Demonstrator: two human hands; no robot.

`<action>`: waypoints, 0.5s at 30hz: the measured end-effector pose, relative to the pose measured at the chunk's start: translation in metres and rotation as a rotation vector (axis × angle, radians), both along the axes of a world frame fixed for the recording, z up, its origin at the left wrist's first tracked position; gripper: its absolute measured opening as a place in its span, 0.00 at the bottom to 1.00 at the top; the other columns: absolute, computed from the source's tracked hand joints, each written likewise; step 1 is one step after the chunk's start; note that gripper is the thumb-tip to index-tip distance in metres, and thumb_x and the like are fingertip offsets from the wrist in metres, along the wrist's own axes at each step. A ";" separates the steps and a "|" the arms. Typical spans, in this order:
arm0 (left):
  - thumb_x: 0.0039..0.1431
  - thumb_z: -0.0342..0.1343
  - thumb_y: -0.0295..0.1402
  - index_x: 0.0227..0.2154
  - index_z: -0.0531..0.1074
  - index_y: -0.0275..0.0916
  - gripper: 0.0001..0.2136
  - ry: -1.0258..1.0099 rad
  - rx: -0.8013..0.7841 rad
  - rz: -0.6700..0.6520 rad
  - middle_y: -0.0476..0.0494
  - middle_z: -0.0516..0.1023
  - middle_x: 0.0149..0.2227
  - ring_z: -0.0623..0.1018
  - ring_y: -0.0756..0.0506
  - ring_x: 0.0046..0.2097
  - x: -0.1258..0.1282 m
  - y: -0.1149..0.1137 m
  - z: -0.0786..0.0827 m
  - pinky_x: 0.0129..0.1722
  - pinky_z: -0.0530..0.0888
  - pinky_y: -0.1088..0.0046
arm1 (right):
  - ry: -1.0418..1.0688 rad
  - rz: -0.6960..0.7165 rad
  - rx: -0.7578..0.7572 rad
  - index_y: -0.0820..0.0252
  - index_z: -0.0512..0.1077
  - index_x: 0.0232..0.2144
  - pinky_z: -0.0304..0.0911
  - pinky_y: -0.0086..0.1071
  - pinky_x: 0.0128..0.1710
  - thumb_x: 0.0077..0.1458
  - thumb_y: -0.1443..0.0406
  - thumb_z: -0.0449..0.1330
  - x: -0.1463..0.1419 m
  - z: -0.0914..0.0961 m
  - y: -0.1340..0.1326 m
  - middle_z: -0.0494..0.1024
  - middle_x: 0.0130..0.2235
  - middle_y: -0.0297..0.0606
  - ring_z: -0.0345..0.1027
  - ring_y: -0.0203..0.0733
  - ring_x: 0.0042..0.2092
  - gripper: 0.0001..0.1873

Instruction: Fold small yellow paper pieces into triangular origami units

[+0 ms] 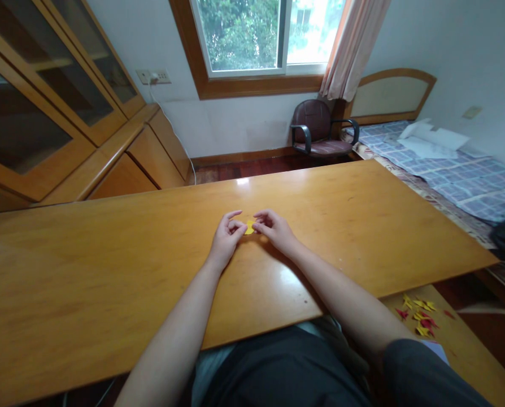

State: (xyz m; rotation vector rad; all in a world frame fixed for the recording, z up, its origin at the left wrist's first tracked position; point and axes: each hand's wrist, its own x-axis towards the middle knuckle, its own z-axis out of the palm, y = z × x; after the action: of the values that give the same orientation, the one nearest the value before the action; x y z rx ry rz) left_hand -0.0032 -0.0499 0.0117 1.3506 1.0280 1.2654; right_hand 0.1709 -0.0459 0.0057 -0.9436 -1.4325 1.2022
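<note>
A small piece of folded yellow paper [249,228] is held between my two hands, just over the middle of the wooden table [121,271]. My left hand [227,234] pinches its left side between thumb and fingers. On the right side, my right hand [275,227] grips it the same way, with the index finger bent above. The fingertips cover much of the paper, so its exact folded shape is too small to make out.
Several yellow and red folded paper pieces [422,316] lie on a lower wooden surface [460,345] at my right. Beyond the table stand a brown armchair [320,130] and a bed [456,169]. A glass-door cabinet [104,150] is at the left.
</note>
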 end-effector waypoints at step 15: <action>0.50 0.64 0.38 0.47 0.67 0.37 0.22 -0.062 -0.080 0.027 0.52 0.75 0.28 0.78 0.49 0.29 -0.001 0.001 -0.002 0.36 0.76 0.70 | 0.104 -0.016 -0.099 0.58 0.67 0.39 0.68 0.33 0.38 0.49 0.59 0.65 0.000 0.002 0.001 0.74 0.32 0.30 0.73 0.36 0.33 0.17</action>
State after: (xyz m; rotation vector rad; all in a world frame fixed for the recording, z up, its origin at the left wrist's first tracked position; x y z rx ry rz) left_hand -0.0038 -0.0490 0.0102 1.2332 1.0459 1.2657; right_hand 0.1713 -0.0452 0.0075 -0.9446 -1.2913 1.3017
